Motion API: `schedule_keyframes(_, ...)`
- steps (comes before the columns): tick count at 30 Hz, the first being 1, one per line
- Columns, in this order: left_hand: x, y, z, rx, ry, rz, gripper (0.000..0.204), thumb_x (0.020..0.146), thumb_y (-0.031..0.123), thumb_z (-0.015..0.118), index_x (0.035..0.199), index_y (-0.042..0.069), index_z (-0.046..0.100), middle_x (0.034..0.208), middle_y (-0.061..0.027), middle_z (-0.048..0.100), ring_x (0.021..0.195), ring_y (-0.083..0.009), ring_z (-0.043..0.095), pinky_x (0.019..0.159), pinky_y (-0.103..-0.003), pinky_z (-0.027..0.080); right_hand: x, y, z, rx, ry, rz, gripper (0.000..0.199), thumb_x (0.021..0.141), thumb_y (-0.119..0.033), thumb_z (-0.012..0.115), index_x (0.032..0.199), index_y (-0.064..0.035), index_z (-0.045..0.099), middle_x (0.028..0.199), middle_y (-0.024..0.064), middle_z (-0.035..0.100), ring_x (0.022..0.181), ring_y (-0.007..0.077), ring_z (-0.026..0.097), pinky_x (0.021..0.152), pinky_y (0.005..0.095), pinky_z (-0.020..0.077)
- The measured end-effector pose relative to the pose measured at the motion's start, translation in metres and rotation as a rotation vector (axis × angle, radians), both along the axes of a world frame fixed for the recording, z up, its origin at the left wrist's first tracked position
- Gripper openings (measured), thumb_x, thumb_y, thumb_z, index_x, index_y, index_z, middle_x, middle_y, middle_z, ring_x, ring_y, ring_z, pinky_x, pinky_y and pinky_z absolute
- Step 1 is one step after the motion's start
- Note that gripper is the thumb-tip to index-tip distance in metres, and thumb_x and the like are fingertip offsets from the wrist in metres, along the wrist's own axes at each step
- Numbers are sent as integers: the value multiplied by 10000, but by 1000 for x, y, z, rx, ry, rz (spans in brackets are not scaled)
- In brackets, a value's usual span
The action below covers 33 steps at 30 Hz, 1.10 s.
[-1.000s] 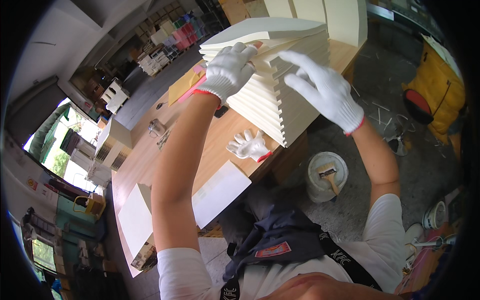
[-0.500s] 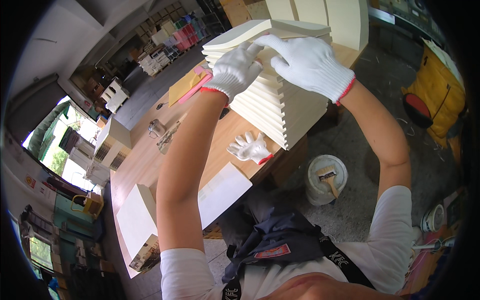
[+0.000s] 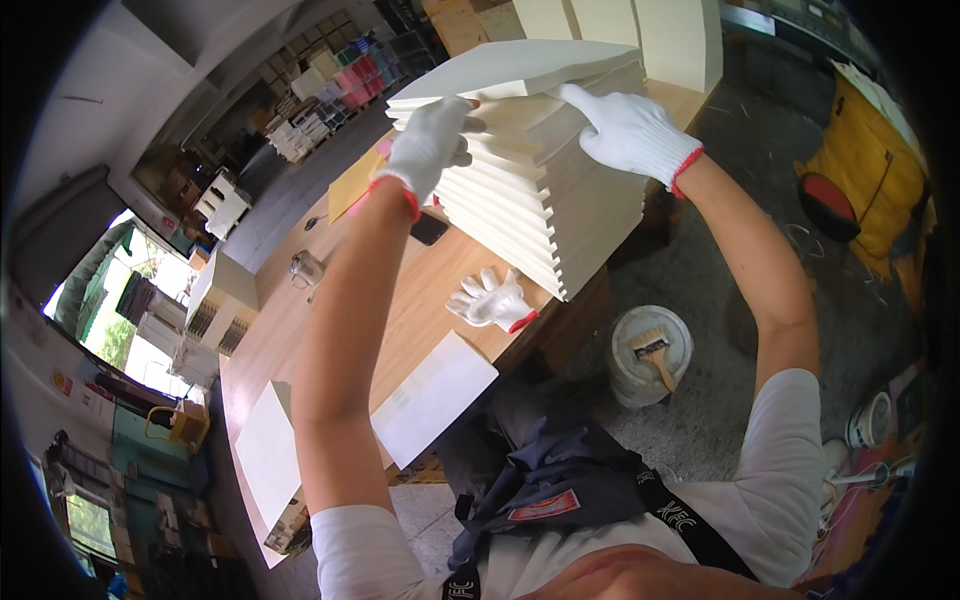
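Observation:
A tall staggered stack of cream paper blocks (image 3: 500, 190) stands at the table's far right edge. Its top paper block (image 3: 520, 68) is flat and tilted up slightly along its near edge. My left hand (image 3: 428, 148), in a white knit glove with a red cuff, is at that block's near left edge with curled fingers; their exact hold is partly hidden. My right hand (image 3: 640, 138), gloved the same way, is by the stack's near right side. Its index finger stretches out just under the top block's edge, fingers apart. A spare white glove (image 3: 492, 300) lies near the stack's foot.
On the wooden table (image 3: 300, 340) are a phone (image 3: 429, 229), a metal mug (image 3: 306, 268), a yellow envelope (image 3: 357, 184) and more paper blocks (image 3: 435, 395). Right of the table stand a white bucket (image 3: 640, 375) with a brush (image 3: 655, 357) on it and a yellow sack (image 3: 870, 180).
The top block has gone from wavy to flat and shifted left. My left hand has moved left and down along its edge; my right hand has drawn away from the left to the stack's right side.

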<state>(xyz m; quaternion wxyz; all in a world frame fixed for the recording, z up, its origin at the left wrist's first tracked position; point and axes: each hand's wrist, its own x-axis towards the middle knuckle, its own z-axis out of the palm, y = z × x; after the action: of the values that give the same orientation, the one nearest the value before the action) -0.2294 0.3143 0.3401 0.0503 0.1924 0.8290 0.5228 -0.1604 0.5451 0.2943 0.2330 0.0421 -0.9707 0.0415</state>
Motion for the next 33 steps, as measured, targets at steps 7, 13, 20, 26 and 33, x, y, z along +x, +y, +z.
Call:
schedule_keyframes(7, -12, 24, 26, 494, -574, -32, 588, 1068, 419, 300, 1408, -52, 391, 1376, -300, 526, 733, -117, 608, 535, -178, 531, -6, 8, -4, -62, 60, 61, 556, 868, -185, 509, 1419, -202, 434, 834, 190, 695, 819, 387, 680, 785, 509, 526)
schedule_keyframes(13, -69, 22, 10, 922, -801, 6, 388, 1009, 232, 521, 1277, -40, 451, 1271, -267, 571, 1146, -415, 633, 841, -363, 644, -8, 3, -1, -119, -19, 83, 584, 866, -183, 507, 1444, -219, 429, 893, 201, 699, 849, 393, 678, 789, 505, 526)
schedule_keyframes(20, -49, 56, 0, 945, -493, 25, 364, 969, 72, 456, 1282, -113, 426, 1345, -300, 526, 1134, -362, 657, 849, -271, 642, -83, 135, -18, -75, 163, -87, 552, 846, -155, 499, 1398, -165, 475, 1100, 199, 690, 1031, 356, 667, 883, 462, 521)
schedule_keyframes(26, -54, 49, -12, 1036, -528, -18, 326, 992, 103, 441, 1234, -110, 492, 1314, -258, 570, 1118, -325, 665, 911, -252, 612, -43, 177, -27, -557, -33, -355, 390, 938, -330, 554, 1283, -157, 605, 994, 102, 712, 722, 222, 694, 672, 375, 547)
schedule_keyframes(33, -92, -56, -17, -221, 637, 3, 445, 1011, 406, 541, 1132, 4, 691, 998, -193, 726, 946, -315, 693, 863, -369, 522, 22, 66, -56, -1109, -250, 285, 406, 1014, -399, 511, 1220, -70, 634, 840, 73, 679, 592, 98, 587, 525, 233, 472)
